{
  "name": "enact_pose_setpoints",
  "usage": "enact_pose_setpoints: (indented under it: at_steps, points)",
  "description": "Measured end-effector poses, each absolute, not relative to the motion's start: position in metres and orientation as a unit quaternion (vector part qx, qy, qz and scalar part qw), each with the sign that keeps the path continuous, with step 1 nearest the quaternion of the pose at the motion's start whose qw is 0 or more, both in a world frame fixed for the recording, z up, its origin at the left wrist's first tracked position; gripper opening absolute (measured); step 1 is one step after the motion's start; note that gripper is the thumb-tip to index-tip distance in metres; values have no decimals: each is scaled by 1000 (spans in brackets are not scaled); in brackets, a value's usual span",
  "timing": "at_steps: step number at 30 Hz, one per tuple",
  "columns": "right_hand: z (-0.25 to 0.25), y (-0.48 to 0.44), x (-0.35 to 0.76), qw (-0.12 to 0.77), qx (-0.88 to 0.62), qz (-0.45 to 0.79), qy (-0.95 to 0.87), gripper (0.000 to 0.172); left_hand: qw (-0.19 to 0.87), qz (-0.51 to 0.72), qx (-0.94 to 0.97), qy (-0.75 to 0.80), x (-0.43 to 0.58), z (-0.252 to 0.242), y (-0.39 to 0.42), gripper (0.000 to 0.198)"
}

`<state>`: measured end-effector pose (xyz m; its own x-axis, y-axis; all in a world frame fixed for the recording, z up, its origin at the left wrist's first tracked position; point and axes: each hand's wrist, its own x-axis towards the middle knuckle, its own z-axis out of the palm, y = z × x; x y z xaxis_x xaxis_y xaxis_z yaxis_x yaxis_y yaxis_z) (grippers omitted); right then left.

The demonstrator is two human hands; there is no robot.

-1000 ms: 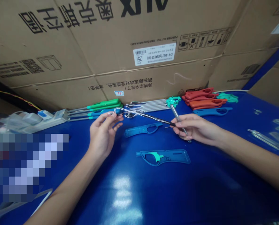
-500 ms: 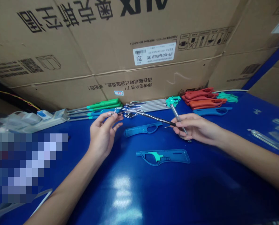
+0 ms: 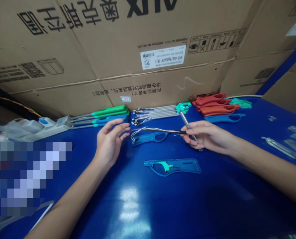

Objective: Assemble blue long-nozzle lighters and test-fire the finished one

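Note:
My left hand (image 3: 110, 141) is at the left with fingertips pinched. A faint thin wire runs from them to the wire bundle (image 3: 160, 130). White leads with a dark end hang loose beside these fingers. My right hand (image 3: 205, 134) is closed round a slanted silver metal rod (image 3: 185, 121) and the black-sleeved end of the bundle. Below the hands lies a blue lighter-shaped handle shell (image 3: 187, 166), inner side up, with a turquoise trigger (image 3: 165, 165) in it. Another blue half shell (image 3: 150, 137) lies behind, under the wires.
Several silver tubes with wires (image 3: 163, 111) and turquoise triggers (image 3: 183, 107) lie at the back. Left of them are green and blue assembled handles (image 3: 110, 111) and a power strip (image 3: 63, 124). Red, orange and blue shells (image 3: 212, 101) are stacked right. Clear parts (image 3: 281, 147) lie far right.
The white leads with the dark end have dropped from my left fingertips and now hang over the rear blue shell. The right hand still holds the rod and bundle.

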<state>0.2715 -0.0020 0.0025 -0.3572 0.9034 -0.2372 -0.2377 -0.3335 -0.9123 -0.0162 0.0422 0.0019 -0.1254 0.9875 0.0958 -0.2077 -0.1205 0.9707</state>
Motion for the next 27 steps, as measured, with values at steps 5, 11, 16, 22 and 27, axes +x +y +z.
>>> enact_pose_setpoints:
  at_steps: [5, 11, 16, 22, 27]
  points:
    - [6, -3, 272, 390, -400, 712, -425, 17, 425, 556, 569, 433, -17, 1, 33, 22]
    - [18, -1, 281, 354, -405, 714, -448, 18, 420, 426, 696, 398, -13, 8, 14, 27]
    - [17, 2, 293, 299, -426, 716, -465, 19, 474, 244, 762, 367, -19, 16, 12, 23]
    - [10, -7, 288, 211, -504, 630, -552, 28, 293, 172, 872, 352, -21, 2, 18, 27]
    - [9, -4, 283, 159, -511, 560, -633, 30, 231, 162, 896, 342, -21, -4, 21, 24]
